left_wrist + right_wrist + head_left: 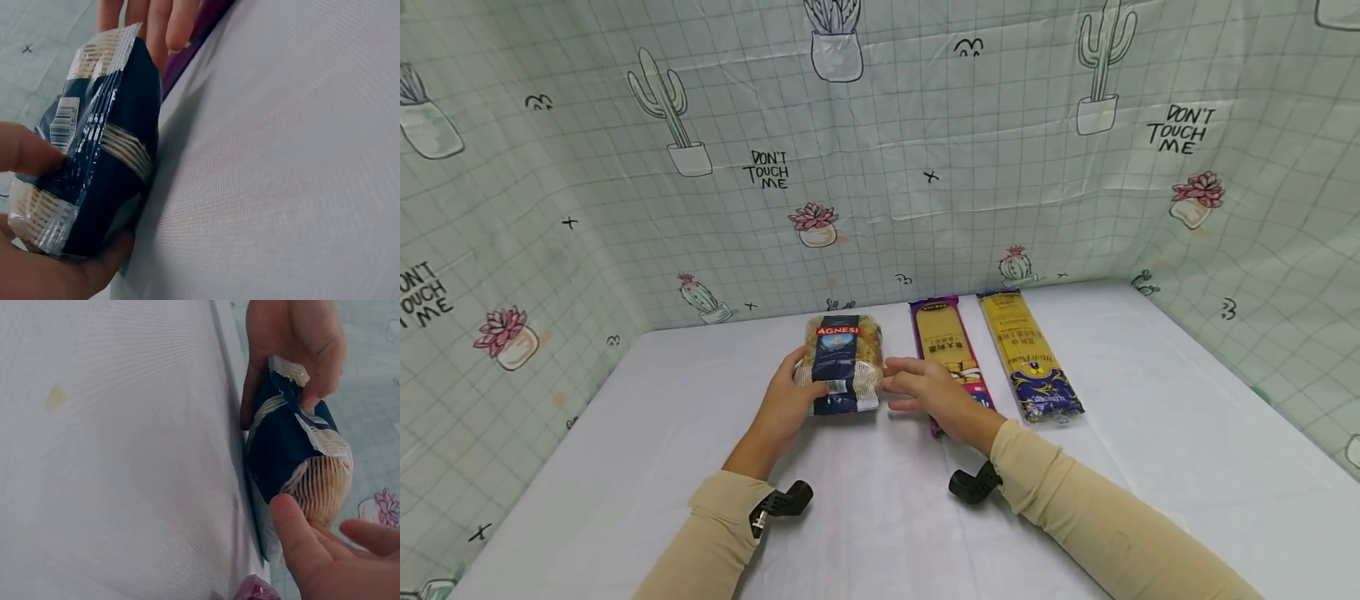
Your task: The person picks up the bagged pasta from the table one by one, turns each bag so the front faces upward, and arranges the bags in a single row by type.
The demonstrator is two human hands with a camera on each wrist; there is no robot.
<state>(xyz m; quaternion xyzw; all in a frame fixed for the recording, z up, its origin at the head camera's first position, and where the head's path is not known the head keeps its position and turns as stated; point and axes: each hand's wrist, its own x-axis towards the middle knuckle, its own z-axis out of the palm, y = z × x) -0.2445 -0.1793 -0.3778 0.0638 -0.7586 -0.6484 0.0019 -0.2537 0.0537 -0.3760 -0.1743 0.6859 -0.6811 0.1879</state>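
A clear pasta bag (837, 360) with a dark blue AGNESI label lies near the middle of the white table. My left hand (781, 407) grips its left side, thumb over the front end near the barcode and fingers around the edge. In the left wrist view the bag (115, 147) looks slightly raised on that side, with a shadow beneath. My right hand (938, 397) is at the bag's right side, fingers extended. Seen from the right wrist, its fingertips (289, 515) appear to touch the bag's striped corner. How the left fingers lie underneath is partly hidden.
Right of the bag lies a purple-edged pasta packet (942, 332), partly covered by my right hand. Beside it, farther right, is a yellow and blue pasta packet (1021, 337). A cactus-print cloth (880, 225) hangs behind the white table (880, 517).
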